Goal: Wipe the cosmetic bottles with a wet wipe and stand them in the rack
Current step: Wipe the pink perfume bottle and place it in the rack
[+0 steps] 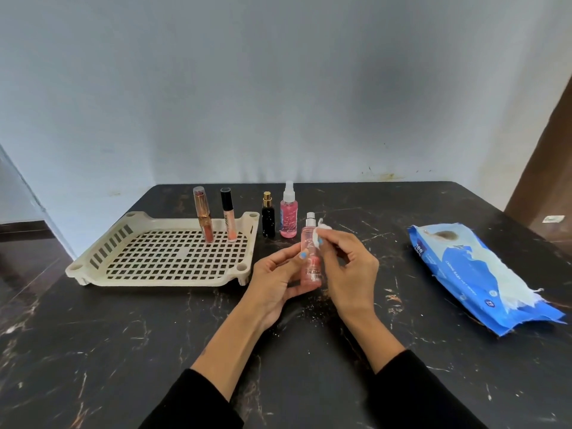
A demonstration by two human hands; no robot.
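Here, the pale pink spray bottle (310,255) is slim and see-through, with a silver-white cap and a small printed label low on its body; it is held upright above the dark marbled table (123,335), just in front of the person and right of the rack. The cream plastic rack (93,261) sits on the left half of the table, its floor a grid of square holes. Standing in its far right part are a rose-gold lipstick tube (203,216) and, just beside it, a lip gloss tube (228,216) with a black cap. Between the rack and the held bottle, on the table, stand a black bottle (268,219) with a gold top and a bright pink spray bottle (288,212), close together. A torn blue wet wipe pack (476,274) lies well off to the right.

The left hand (275,280) curls round the pale pink bottle's lower body, thumb across its front. The right hand (349,264) pinches a small white wet wipe (322,232) between thumb and fingertips, pressing it against the bottle's upper part near the cap.
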